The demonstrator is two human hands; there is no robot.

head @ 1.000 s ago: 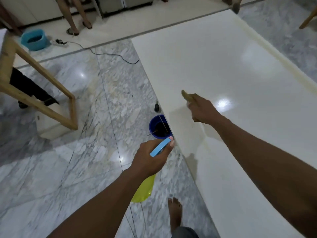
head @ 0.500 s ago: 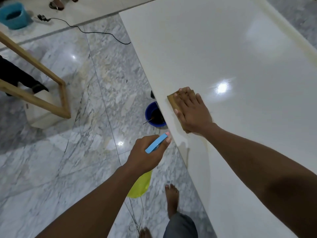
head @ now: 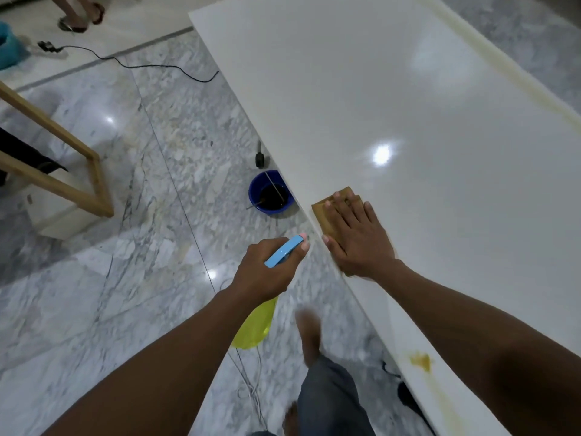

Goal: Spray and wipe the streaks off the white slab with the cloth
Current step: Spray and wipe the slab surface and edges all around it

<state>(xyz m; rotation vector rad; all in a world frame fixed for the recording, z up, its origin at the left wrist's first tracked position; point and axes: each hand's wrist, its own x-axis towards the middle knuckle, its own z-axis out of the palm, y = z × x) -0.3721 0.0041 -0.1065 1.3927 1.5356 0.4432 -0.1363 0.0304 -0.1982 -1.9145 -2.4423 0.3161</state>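
Note:
The glossy white slab [head: 393,105] fills the right side of the view. My right hand [head: 358,237] lies flat on a folded tan cloth [head: 325,217] and presses it onto the slab close to the left edge. Just off that edge, over the floor, my left hand [head: 267,269] grips a spray bottle [head: 284,251] with a blue trigger head; its yellow body hangs below my wrist. A yellow-brown stain [head: 421,361] marks the slab near its edge beside my right forearm, with a faint yellowish smear trailing below it.
A blue bucket [head: 270,193] of dark liquid stands on the marble floor against the slab's edge. A wooden frame [head: 63,158] is at left. A black cable [head: 141,62] crosses the floor farther back. Another person's feet [head: 78,17] show at top left.
My right hand with the cloth came down flat onto the slab and slid back toward me along the left edge. The left hand keeps the spray bottle in about the same spot.

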